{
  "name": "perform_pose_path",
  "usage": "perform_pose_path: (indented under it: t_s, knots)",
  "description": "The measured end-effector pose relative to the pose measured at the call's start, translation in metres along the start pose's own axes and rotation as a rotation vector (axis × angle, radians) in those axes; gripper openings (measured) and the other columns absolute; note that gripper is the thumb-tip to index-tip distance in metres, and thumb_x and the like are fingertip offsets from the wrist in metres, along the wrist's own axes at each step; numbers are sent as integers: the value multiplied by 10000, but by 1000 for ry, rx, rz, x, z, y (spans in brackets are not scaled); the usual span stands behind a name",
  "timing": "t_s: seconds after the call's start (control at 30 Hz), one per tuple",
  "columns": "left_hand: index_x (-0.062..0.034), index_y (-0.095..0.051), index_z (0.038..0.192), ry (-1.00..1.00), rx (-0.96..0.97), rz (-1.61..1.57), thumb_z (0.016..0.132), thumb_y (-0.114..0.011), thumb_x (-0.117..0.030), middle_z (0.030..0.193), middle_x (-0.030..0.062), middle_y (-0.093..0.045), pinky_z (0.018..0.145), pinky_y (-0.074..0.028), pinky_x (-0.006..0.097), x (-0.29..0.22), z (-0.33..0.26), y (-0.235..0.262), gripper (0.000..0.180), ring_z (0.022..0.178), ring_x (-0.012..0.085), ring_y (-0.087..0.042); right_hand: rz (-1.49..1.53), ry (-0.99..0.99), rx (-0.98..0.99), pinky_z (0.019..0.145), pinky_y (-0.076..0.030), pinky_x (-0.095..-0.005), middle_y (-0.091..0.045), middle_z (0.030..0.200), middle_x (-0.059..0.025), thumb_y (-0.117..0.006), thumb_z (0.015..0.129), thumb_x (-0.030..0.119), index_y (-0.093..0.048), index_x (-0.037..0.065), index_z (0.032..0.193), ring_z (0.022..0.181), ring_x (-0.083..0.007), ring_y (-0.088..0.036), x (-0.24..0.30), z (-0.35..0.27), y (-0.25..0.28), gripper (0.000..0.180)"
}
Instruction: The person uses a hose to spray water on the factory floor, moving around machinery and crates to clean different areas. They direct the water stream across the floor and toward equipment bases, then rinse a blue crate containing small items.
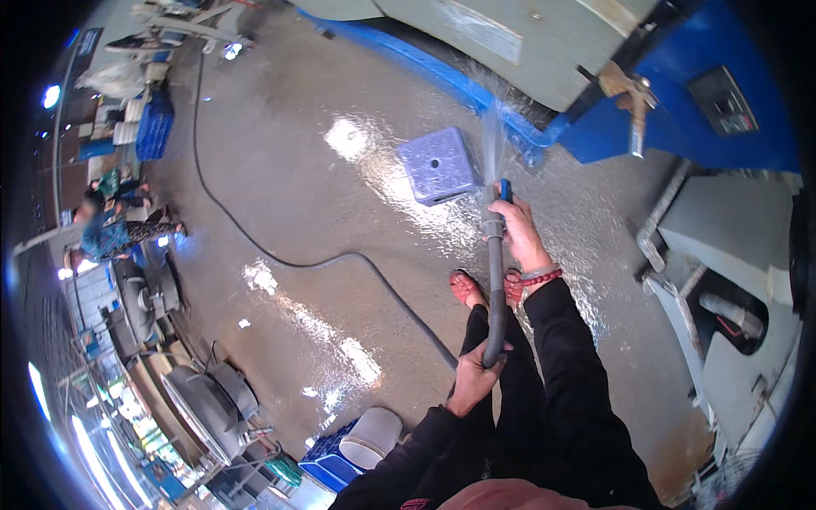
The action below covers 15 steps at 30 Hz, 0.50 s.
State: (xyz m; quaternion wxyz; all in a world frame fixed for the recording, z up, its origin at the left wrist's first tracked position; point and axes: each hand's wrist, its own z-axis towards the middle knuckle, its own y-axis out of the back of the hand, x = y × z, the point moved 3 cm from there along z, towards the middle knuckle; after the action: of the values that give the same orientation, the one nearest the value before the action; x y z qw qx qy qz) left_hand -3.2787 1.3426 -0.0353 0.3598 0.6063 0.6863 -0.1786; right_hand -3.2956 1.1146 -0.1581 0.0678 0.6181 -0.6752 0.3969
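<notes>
A grey hose (pixel 495 285) runs up between my hands to a grey valve fitting with a blue lever (pixel 506 189). My right hand (pixel 522 234) is closed around this valve end. Lower down, my left hand (pixel 478 376) grips the hose where it bends. Water (pixel 493 140) sprays from the fitting toward the blue base (pixel 459 81) of a large machine. Just left of the spray, a purple plastic stool (pixel 438 164) stands on the wet floor, apart from my hands.
The hose trails across the wet concrete floor (pixel 280 187) to the far left. Grey machinery (pixel 722 229) stands at right. Blue crates (pixel 327 463) and a white bucket (pixel 371 438) are near my left elbow. A person (pixel 110 234) is at far left beside stacked blue crates (pixel 155 127).
</notes>
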Motion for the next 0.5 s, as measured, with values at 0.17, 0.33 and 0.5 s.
perform_pose_path:
  t_s: [0.17, 0.33, 0.5]
  knots:
    - [-60, -641, 938, 0, -91, -106, 810, -584, 7, 706, -62, -519, 604, -402, 213, 0, 2, -5, 155, 672, 28, -459, -71, 39, 78, 481, -538, -351, -535, 799, -39, -562, 790, 148, -496, 65, 1184, 621, -148, -561, 37, -6, -33, 407]
    - [-74, -645, 924, -29, -184, -174, 821, -585, 7, 653, -85, -487, 520, -343, 187, -9, -4, -5, 144, 588, 3, -417, -168, 42, 201, 497, -543, -344, -529, 811, -41, -551, 796, 141, -504, 51, 1146, 639, -147, -559, 51, -15, -71, 364]
    - [-82, -649, 935, -36, -261, -297, 833, -589, -5, 640, -83, -474, 506, -332, 185, -16, 9, 17, 141, 570, -1, -402, -253, 95, 320, 490, -526, -315, -525, 771, -28, -558, 793, 151, -545, 33, 988, 632, -126, -547, 44, 6, -124, 228]
